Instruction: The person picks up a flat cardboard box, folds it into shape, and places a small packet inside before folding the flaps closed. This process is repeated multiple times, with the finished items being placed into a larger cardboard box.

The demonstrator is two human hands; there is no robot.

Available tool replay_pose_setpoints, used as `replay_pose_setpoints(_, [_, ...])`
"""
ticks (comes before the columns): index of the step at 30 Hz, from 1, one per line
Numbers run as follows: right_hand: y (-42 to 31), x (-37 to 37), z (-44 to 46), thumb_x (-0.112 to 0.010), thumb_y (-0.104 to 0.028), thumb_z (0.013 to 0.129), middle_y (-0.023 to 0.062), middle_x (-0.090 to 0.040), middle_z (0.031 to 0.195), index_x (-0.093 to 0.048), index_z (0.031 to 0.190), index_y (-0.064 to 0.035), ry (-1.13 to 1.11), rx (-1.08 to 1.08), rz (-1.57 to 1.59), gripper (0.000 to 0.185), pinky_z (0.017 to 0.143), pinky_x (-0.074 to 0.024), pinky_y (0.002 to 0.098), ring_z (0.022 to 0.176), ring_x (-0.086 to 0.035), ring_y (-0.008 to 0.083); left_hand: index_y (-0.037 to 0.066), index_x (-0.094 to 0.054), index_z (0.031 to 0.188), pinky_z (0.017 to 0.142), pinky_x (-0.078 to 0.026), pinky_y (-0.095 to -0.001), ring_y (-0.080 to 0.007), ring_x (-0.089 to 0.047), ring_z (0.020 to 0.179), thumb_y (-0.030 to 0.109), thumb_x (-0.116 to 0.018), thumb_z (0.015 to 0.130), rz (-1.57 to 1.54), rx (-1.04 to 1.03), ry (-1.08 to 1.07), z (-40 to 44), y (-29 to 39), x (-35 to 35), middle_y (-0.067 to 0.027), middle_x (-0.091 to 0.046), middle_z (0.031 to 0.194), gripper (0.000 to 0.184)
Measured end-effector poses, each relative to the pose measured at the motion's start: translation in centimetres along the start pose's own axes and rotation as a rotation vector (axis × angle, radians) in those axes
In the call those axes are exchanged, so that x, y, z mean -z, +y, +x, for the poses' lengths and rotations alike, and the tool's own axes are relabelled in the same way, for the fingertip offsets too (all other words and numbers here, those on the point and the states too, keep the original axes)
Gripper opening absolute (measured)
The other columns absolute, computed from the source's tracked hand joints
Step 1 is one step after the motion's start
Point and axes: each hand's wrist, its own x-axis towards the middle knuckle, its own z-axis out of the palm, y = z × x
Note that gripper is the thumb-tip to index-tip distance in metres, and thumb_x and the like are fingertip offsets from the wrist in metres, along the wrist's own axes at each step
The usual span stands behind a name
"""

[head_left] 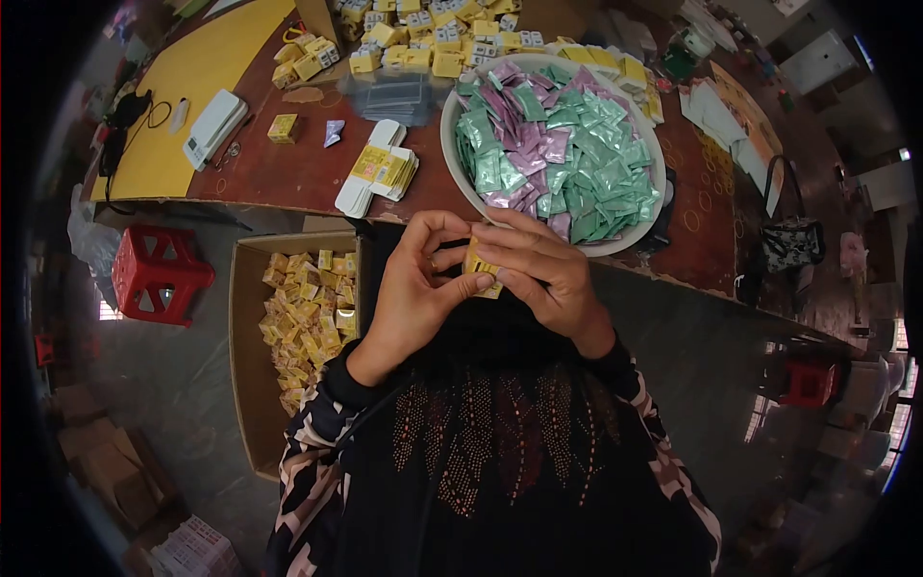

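Between my two hands, in front of my chest, is a small yellow box (pixel 478 258), partly hidden by fingers. My left hand (pixel 415 288) grips it from the left, thumb along its lower part. From the right, my right hand (pixel 543 274) has its fingers over the top and its thumb at the side. Just beyond them stands a white basin (pixel 615 245) heaped with green sachets (pixel 601 159) and purple sachets (pixel 519 130). A stack of flat yellow-and-white cartons (pixel 380 168) lies on the table to the left of the basin.
A cardboard box (pixel 245 385) full of small yellow boxes (pixel 303 322) stands below the table on the left, near a red stool (pixel 159 274). On the table (pixel 260 183) are a white scale (pixel 215 127), one yellow box (pixel 283 128), a purple sachet (pixel 334 133) and clear plastic sheets (pixel 389 99).
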Motion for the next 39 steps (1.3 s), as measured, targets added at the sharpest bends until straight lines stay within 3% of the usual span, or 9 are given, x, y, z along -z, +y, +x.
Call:
replay_pose_setpoints(5, [-1.4, 0.0, 0.2, -0.064, -0.007, 0.091, 0.0141, -0.062, 0.133, -0.059, 0.133, 0.0011, 0.355, -0.277, 0.343, 0.042, 0.095, -0.0514, 0.0349, 0.126, -0.057, 0.0236, 0.005, -0.054, 0.124, 0.08, -0.054, -0.0375, -0.0302, -0.07, 0.099, 0.006, -0.083, 0.073, 1.237, 0.062, -0.031, -2.6, 6.3, 7.5, -0.0156, -0.07, 0.108, 0.059])
replay_pose_setpoints(7, [-0.3, 1.4, -0.4, -0.063, -0.006, 0.092, 0.0142, -0.064, 0.129, -0.06, 0.131, 0.001, 0.323, -0.294, 0.313, 0.04, 0.093, -0.052, 0.0339, 0.122, -0.06, 0.0227, 0.006, -0.055, 0.127, 0.082, -0.053, -0.0412, -0.0373, -0.067, 0.1, 0.016, -0.086, 0.07, 1.322, 0.206, -0.013, -3.1, 7.2, 10.4, -0.0174, -0.068, 0.114, 0.066])
replay_pose_setpoints(9, [0.1, 1.3, 0.0, -0.062, -0.004, 0.093, 0.0141, -0.07, 0.117, -0.062, 0.128, 0.0014, 0.325, -0.291, 0.259, 0.035, 0.088, -0.0539, 0.0307, 0.106, -0.068, 0.0198, 0.006, -0.055, 0.129, 0.081, -0.052, -0.0436, -0.0385, -0.067, 0.099, 0.024, -0.087, 0.071, 1.566, 0.009, 0.127, -2.5, 6.7, 12.0, -0.0175, -0.068, 0.114, 0.068])
replay_pose_setpoints(13, [-0.3, -0.4, 0.8, -0.061, -0.001, 0.094, 0.0134, -0.072, 0.11, -0.062, 0.127, 0.0013, 0.257, -0.296, 0.269, 0.032, 0.086, -0.0545, 0.0293, 0.099, -0.07, 0.0188, 0.003, -0.05, 0.134, 0.086, -0.052, -0.0452, -0.0419, -0.065, 0.105, 0.032, -0.084, 0.076, 1.319, 0.022, 0.39, 4.1, 3.2, 12.4, -0.0252, -0.065, 0.119, 0.074])
replay_pose_setpoints(17, [-0.9, -0.7, 0.1, -0.06, -0.001, 0.095, 0.0123, -0.073, 0.103, -0.063, 0.125, 0.0024, 0.217, -0.301, 0.231, 0.03, 0.084, -0.0552, 0.0288, 0.093, -0.071, 0.0177, 0.004, -0.043, 0.14, 0.082, -0.053, -0.0472, -0.0437, -0.066, 0.098, 0.037, -0.082, 0.077, 1.508, -0.168, 0.344, 8.7, -0.9, 12.8, -0.0275, -0.065, 0.115, 0.082])
replay_pose_setpoints(19, [-0.9, -0.4, -0.4, -0.06, -0.002, 0.095, 0.0121, -0.074, 0.102, -0.063, 0.124, 0.0028, 0.217, -0.33, 0.254, 0.03, 0.083, -0.0555, 0.0287, 0.092, -0.071, 0.0175, 0.002, -0.031, 0.145, 0.079, -0.054, -0.0512, -0.0464, -0.065, 0.095, 0.038, -0.081, 0.077, 1.532, 0.055, 0.29, 9.9, -1.5, 12.3, -0.0288, -0.064, 0.111, 0.092])
replay_pose_setpoints(26, [-0.7, -0.5, 0.1, -0.06, -0.004, 0.097, 0.0116, -0.073, 0.102, -0.063, 0.124, 0.0037, 0.245, -0.401, 0.305, 0.028, 0.081, -0.0552, 0.0276, 0.089, -0.071, 0.0161, 0.005, -0.027, 0.15, 0.081, -0.053, -0.0501, -0.0461, -0.064, 0.098, 0.027, -0.079, 0.078, 1.429, 0.022, 0.379, 9.0, -0.4, 11.5, -0.0287, -0.062, 0.116, 0.092])
replay_pose_setpoints(31, [-0.4, -1.3, 0.8, -0.06, -0.004, 0.097, 0.0111, -0.073, 0.1, -0.063, 0.123, 0.0038, 0.224, -0.348, 0.297, 0.028, 0.08, -0.0553, 0.0269, 0.087, -0.071, 0.0154, 0.006, -0.03, 0.152, 0.095, -0.049, -0.0455, -0.0431, -0.058, 0.117, 0.016, -0.081, 0.075, 1.252, -0.276, 0.345, 8.7, 0.1, 11.8, -0.0263, -0.057, 0.131, 0.093])
replay_pose_setpoints(39, [-0.5, -1.1, 0.2, -0.06, -0.002, 0.096, 0.011, -0.073, 0.1, -0.064, 0.122, 0.0031, 0.192, -0.376, 0.323, 0.026, 0.078, -0.055, 0.0259, 0.087, -0.07, 0.0145, 0.008, -0.031, 0.154, 0.099, -0.047, -0.0366, -0.0316, -0.059, 0.12, 0.013, -0.082, 0.076, 1.116, -0.128, 0.372, 10.3, -1.5, 11.7, -0.0203, -0.056, 0.138, 0.093])
